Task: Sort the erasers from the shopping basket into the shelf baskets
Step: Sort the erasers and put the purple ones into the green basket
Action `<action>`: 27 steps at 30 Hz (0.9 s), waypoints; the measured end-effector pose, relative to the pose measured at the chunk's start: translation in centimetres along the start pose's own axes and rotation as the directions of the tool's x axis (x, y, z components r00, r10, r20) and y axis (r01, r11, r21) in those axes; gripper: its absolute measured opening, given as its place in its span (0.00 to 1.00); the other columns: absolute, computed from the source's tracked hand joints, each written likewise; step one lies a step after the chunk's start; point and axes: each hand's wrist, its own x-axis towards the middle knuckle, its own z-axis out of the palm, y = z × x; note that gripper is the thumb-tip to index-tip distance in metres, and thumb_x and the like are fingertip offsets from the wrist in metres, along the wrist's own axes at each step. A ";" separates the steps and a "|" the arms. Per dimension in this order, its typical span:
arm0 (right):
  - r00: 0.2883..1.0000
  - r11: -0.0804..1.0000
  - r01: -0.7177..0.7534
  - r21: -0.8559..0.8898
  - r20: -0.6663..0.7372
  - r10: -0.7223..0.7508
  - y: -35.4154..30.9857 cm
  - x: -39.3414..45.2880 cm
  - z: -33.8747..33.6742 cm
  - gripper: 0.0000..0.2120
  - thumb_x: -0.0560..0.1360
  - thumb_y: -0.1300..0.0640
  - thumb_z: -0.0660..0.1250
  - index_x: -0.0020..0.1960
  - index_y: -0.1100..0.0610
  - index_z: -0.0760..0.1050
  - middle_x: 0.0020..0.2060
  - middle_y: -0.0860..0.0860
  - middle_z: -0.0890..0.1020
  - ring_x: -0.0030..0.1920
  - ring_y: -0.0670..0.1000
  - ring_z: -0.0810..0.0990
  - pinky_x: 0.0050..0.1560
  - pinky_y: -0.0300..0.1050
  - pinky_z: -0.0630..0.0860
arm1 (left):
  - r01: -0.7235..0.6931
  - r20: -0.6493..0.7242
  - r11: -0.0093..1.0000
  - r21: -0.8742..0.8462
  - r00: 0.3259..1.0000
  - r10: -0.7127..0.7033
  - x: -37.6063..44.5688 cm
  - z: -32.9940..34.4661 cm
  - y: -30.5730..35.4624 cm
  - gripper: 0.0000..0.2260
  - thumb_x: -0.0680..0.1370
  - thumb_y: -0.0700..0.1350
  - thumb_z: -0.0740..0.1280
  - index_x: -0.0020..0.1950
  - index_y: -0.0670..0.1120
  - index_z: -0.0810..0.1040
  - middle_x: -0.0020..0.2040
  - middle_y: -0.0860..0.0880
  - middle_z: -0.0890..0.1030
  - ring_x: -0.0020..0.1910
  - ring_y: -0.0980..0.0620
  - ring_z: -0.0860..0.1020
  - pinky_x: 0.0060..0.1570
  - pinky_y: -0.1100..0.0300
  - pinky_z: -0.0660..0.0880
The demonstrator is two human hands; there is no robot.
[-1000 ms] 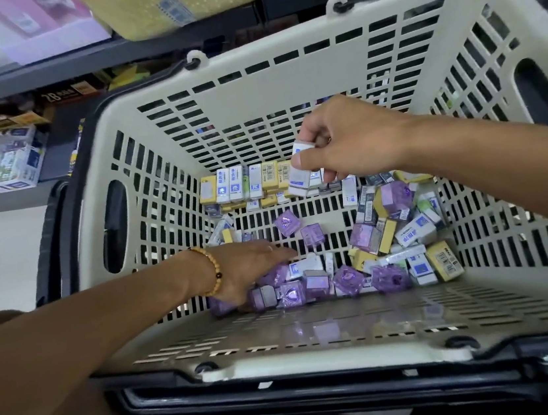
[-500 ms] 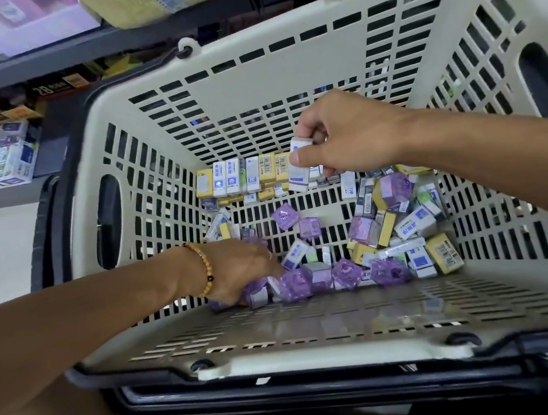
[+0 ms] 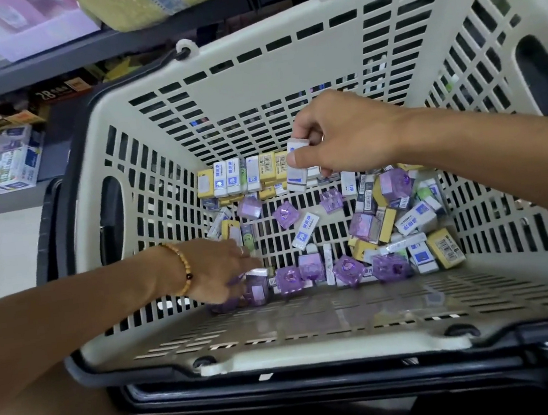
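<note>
Erasers [image 3: 306, 231] lie all over the floor of the cream shopping basket [image 3: 282, 58], so I judge that I am at the picking step, with most of the sorting not yet done.

On the left, my left hand [image 3: 219, 269] is low in the near left corner. Its fingers curl down onto the purple erasers [image 3: 308, 273] in the row along the near wall. They seem to close on one, but the hand hides it, so I cannot tell for sure.

In the middle, white and yellow erasers stand in a neat row [image 3: 244, 174] against the far wall.

On the right, my right hand [image 3: 343, 136] is up above that row. Its thumb and fingers pinch a small bunch of white erasers [image 3: 297, 170]. More erasers sit in a messy pile [image 3: 402, 222] under my right arm.

Next I think each hand must lift out with one kind only. Then it must go up to the shelf baskets, like the yellow shelf basket [image 3: 164, 0] at the top. The grip must stay tight so nothing drops.

Compared with half a second ago, my left hand has pulled back toward the corner. A white eraser that it hid now shows in the middle. My right hand keeps the same pinch in about the same spot.
</note>
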 end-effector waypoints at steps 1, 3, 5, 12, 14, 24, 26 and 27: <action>1.000 1.000 0.005 -0.005 0.001 -0.005 0.0 0.1 0.0 0.10 0.77 0.50 0.70 0.46 0.58 0.79 0.37 0.55 0.83 0.40 0.52 0.85 0.42 0.45 0.77 | 0.009 0.038 1.000 -0.025 0.999 -0.008 0.2 0.1 0.1 0.29 0.78 0.50 0.62 0.77 0.55 0.56 0.73 0.51 0.65 0.70 0.49 0.65 0.67 0.50 0.68; 1.000 1.000 0.016 -0.018 0.003 -0.016 -0.1 0.2 0.1 0.11 0.77 0.50 0.69 0.46 0.58 0.79 0.36 0.55 0.83 0.41 0.53 0.85 0.44 0.46 0.78 | 0.044 0.084 0.997 -0.071 0.996 -0.038 0.3 -0.1 0.5 0.37 0.72 0.40 0.68 0.76 0.53 0.55 0.65 0.51 0.68 0.62 0.50 0.69 0.56 0.57 0.74; 1.000 1.000 0.023 -0.015 0.002 -0.023 -0.2 0.3 0.1 0.12 0.77 0.50 0.69 0.47 0.60 0.80 0.37 0.58 0.83 0.41 0.55 0.84 0.45 0.49 0.79 | 0.091 0.114 0.979 -0.180 0.991 -0.071 0.7 -0.4 0.6 0.41 0.69 0.34 0.70 0.75 0.55 0.56 0.55 0.53 0.68 0.53 0.53 0.70 0.44 0.65 0.72; 0.999 0.999 0.042 -0.028 0.003 -0.042 0.0 0.2 0.1 0.14 0.77 0.51 0.70 0.48 0.63 0.80 0.42 0.62 0.83 0.44 0.59 0.83 0.46 0.48 0.78 | 0.072 0.061 0.976 -0.205 0.996 -0.061 2.5 0.1 1.1 0.39 0.69 0.30 0.68 0.77 0.50 0.59 0.71 0.46 0.69 0.68 0.46 0.70 0.62 0.57 0.72; 0.999 0.999 0.041 -0.030 0.003 -0.041 0.0 0.3 0.0 0.13 0.77 0.51 0.70 0.47 0.62 0.80 0.41 0.61 0.83 0.43 0.58 0.83 0.46 0.48 0.78 | 0.068 0.036 0.977 -0.203 0.997 -0.062 2.6 0.1 0.7 0.39 0.70 0.31 0.69 0.77 0.50 0.60 0.70 0.45 0.72 0.66 0.46 0.72 0.57 0.60 0.71; 0.999 0.998 0.043 -0.043 -0.001 -0.043 0.1 0.5 0.3 0.11 0.77 0.52 0.70 0.46 0.60 0.81 0.40 0.56 0.83 0.42 0.54 0.84 0.45 0.45 0.77 | 0.003 0.022 0.963 -0.270 1.000 0.003 3.3 1.0 -0.2 0.30 0.75 0.38 0.70 0.73 0.56 0.67 0.71 0.48 0.72 0.68 0.47 0.72 0.67 0.48 0.70; 0.999 0.998 0.042 -0.048 0.002 -0.042 0.1 0.5 0.3 0.10 0.77 0.52 0.70 0.46 0.59 0.81 0.39 0.56 0.83 0.41 0.53 0.84 0.43 0.44 0.77 | 0.029 0.032 0.934 -0.356 0.999 -0.019 3.5 1.2 -0.3 0.25 0.76 0.40 0.70 0.71 0.55 0.71 0.72 0.48 0.71 0.69 0.46 0.71 0.68 0.46 0.69; 0.999 0.998 0.039 -0.051 0.003 -0.039 0.1 0.6 0.3 0.10 0.77 0.52 0.70 0.46 0.59 0.80 0.39 0.55 0.83 0.41 0.53 0.84 0.41 0.43 0.76 | 0.034 0.018 0.911 -0.410 0.999 -0.030 3.5 1.4 -0.4 0.22 0.76 0.40 0.70 0.68 0.54 0.73 0.71 0.48 0.72 0.69 0.46 0.71 0.68 0.46 0.70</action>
